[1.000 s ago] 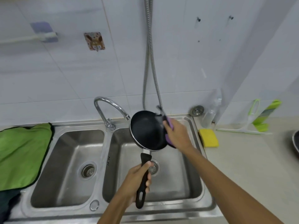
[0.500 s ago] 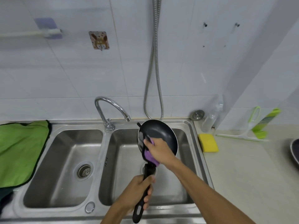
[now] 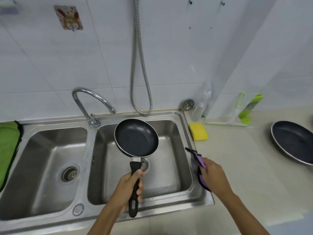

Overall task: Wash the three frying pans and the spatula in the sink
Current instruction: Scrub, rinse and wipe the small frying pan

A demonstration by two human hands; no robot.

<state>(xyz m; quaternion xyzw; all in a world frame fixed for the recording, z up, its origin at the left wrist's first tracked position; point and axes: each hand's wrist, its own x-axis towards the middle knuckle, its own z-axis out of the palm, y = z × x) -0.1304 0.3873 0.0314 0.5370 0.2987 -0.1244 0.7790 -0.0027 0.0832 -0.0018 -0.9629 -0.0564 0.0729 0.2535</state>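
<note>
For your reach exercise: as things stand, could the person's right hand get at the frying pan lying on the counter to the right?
Probably yes. The right hand is beside the sink's right rim, with bare counter between it and the frying pan. But it grips a purple cloth, so it isn't free to grasp.

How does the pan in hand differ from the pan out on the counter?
The held pan hangs tilted over the right sink basin, in the left hand; the counter pan lies flat, untouched. The held pan looks smaller, and its handle shows; the counter pan's doesn't. Both have dark insides and pale rims.
</note>
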